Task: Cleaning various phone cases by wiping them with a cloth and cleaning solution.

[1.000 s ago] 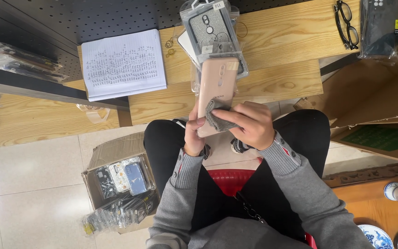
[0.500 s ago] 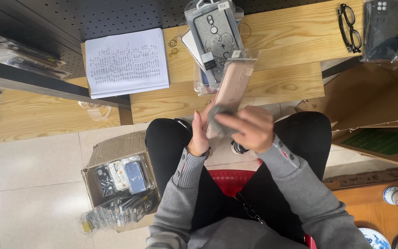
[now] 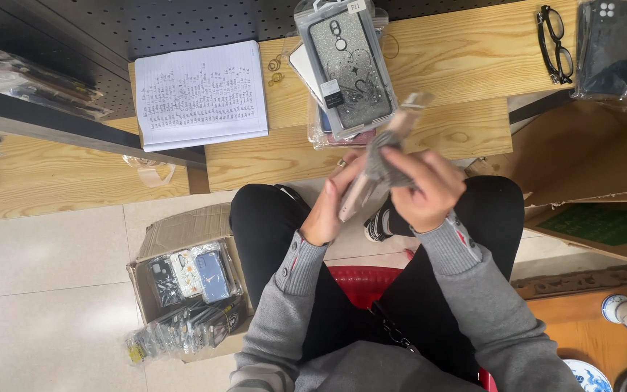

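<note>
notebook (image 3: 201,94) left of packaged cases (image 3: 346,69)

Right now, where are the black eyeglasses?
In the head view, the black eyeglasses lie on the wooden shelf at upper right, just left of a dark packaged phone case.

Person, seated, lower centre of the frame.

Top: grey knit sweater, long sleeves. Left sleeve (image 3: 282,301) and right sleeve (image 3: 484,294) both end in ribbed cuffs; each cuff carries a narrow red and dark stripe near the wrist.

Hands: left hand (image 3: 326,210) and right hand (image 3: 422,190) bare, no gloves; whether any ring is worn cannot be told.

Legs: black trousers (image 3: 270,232), plain, on both thighs.

Footwear: one dark shoe (image 3: 380,223) with white markings, visible between the knees.

Accessory: black chain strap (image 3: 390,330) across the lap, lower centre.
</note>
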